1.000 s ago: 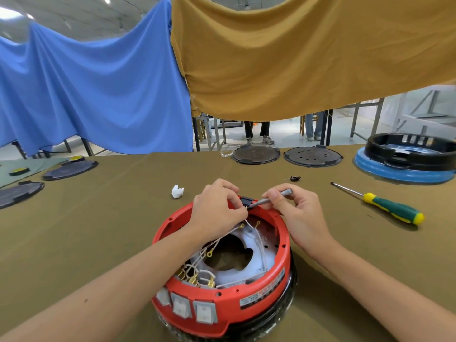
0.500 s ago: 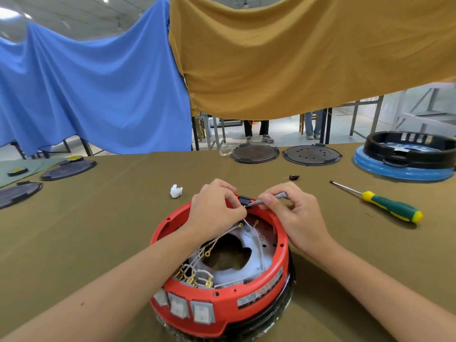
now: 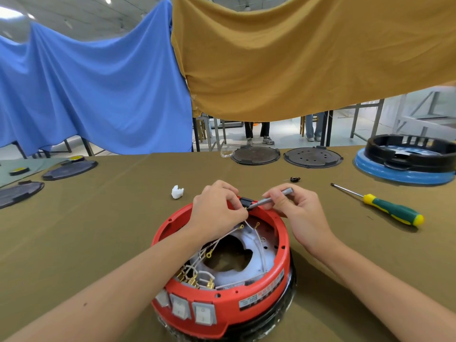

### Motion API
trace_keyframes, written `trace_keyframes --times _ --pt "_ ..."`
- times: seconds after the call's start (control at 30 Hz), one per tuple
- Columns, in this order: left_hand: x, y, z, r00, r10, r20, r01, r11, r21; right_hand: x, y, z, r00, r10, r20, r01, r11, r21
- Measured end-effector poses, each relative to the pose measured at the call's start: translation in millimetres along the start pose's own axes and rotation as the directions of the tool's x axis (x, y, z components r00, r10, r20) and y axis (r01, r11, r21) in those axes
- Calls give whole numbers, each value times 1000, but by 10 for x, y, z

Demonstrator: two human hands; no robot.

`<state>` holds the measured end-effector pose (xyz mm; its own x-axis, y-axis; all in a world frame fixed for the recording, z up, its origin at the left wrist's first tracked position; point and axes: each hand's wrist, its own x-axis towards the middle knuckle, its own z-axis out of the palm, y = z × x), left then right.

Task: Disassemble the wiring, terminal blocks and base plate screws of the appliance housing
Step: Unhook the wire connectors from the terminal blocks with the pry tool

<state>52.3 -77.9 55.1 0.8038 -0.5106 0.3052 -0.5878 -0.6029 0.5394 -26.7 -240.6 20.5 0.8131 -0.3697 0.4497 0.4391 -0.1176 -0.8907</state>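
Note:
A round red appliance housing (image 3: 251, 292) lies upside down on the table in front of me, with white wires (image 3: 222, 245) and brass ring terminals loose inside. At its far rim sits a small black terminal block (image 3: 246, 201). My left hand (image 3: 217, 211) pinches the block and wire ends there. My right hand (image 3: 296, 208) holds a thin grey tool (image 3: 274, 198) with its tip against the block.
A green and yellow screwdriver (image 3: 385, 208) lies to the right. A white plastic piece (image 3: 177, 192) and a small black part (image 3: 294, 179) rest beyond the housing. Black round plates (image 3: 313, 157) and a blue-based housing (image 3: 407, 159) stand at the far edge.
Both hands stay at the far rim; the grey tool has shifted slightly in my right hand, its tip still at the black block.

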Motion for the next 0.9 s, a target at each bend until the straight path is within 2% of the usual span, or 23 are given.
trace_keyframes --times 0.1,0.2,0.37,0.5,0.67,0.77,0.9 --pt "0 2 2 1000 -1 -1 1 1000 -1 5 13 -21 996 -90 19 92 983 -158" --pt "2 0 1 1000 -5 0 5 1000 -1 -27 27 -26 970 -232 65 240 906 -350" --pt "4 2 -5 1000 -7 11 7 1000 8 -31 0 -41 932 -336 133 361 855 -371" --pt "3 5 -7 1000 -12 11 12 1000 1 -17 6 -53 921 -356 161 390 825 -409" --pt "0 7 -17 1000 -7 16 7 1000 1 -14 9 -49 932 -328 157 364 840 -403" --pt "-8 4 -17 1000 -4 12 4 1000 -16 -6 51 -34 974 -224 37 225 929 -295" --pt "-10 0 -14 1000 0 12 0 1000 -15 34 48 -44 998 -64 7 64 993 -103"
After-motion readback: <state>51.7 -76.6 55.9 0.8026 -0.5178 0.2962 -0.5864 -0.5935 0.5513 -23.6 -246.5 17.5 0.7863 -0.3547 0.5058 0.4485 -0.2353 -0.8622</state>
